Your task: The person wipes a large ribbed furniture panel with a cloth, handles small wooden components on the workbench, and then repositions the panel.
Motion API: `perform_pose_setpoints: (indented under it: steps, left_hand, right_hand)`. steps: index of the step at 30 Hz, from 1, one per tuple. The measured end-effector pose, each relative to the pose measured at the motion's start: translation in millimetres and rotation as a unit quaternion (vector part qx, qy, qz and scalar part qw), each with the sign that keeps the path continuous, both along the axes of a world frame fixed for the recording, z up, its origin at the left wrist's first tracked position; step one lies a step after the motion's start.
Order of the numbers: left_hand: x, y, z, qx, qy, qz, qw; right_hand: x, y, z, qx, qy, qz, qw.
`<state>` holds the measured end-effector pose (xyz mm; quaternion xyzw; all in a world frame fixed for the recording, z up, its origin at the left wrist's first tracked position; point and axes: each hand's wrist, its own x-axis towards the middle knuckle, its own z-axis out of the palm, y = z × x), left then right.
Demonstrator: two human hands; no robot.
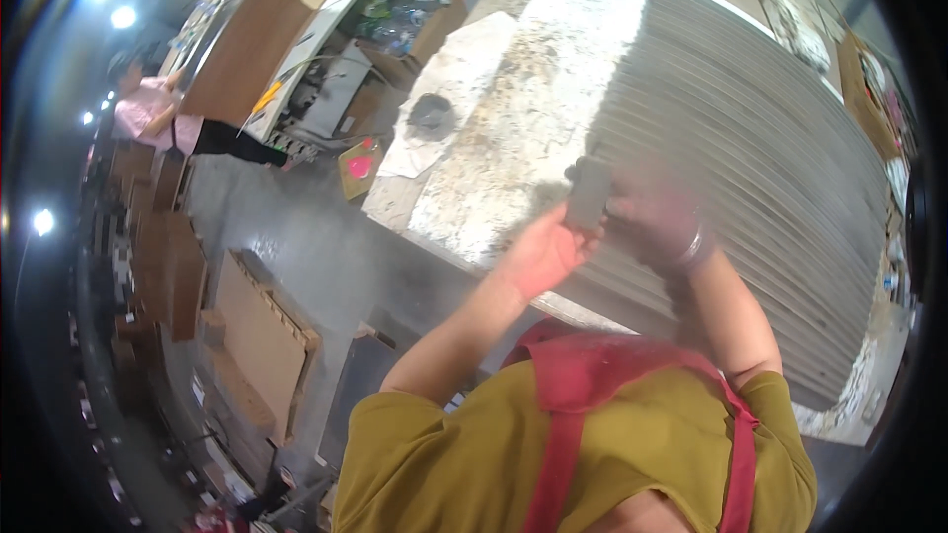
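Observation:
My left hand [548, 254], bare, is closed on the lower end of a dark grey rectangular piece [591, 190], held over the near left edge of a row of long strips. Its exact kind does not show. Close beside it, my right hand [657, 222] looks dark, perhaps gloved, and is smeared by motion; its fingers cannot be made out. Many long, thin grey-brown strips [741, 158] lie side by side beneath and beyond my hands. They rest on a white, stained board [563, 49] on the worktable.
A pale sheet with a round dark patch [432, 116] lies at the table's left. On the floor to the left stand a tray with pink things [357, 168] and a big cardboard-coloured box [259, 341]. A person in pink [153, 114] stands at another bench, far left.

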<state>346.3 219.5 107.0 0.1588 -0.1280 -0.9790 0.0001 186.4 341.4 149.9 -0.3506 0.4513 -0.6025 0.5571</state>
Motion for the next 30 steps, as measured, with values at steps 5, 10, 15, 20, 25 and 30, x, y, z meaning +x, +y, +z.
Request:
perform_pose_setpoints:
  steps: [5,10,15,20,25,30]
  left_hand:
    - [29.0,-4.9,15.9,-0.011,-0.047,0.039,0.998]
    - [52.0,-139.9,15.3,-0.787,-0.219,0.126,0.562]
    - [58.3,-236.7,31.9,-0.943,-0.194,0.118,0.243]
    - [44.5,-252.1,19.7,-0.967,-0.125,0.041,0.219]
    - [31.4,-256.8,21.8,-0.972,-0.111,0.085,0.187]
    - [28.0,-252.1,20.5,-0.979,-0.124,0.08,0.143]
  right_hand:
    - [21.4,-24.5,-4.6,0.03,-0.018,0.032,0.999]
    - [13.0,-37.0,-3.4,0.005,-0.085,-0.113,0.99]
    - [22.3,-36.7,-29.9,0.071,-0.135,-0.107,0.983]
    - [30.2,-30.6,-36.0,0.09,-0.163,-0.091,0.978]
    - [30.3,-38.8,-38.9,0.091,-0.206,-0.073,0.972]
    - [34.0,-51.7,-41.0,0.102,-0.166,-0.055,0.979]
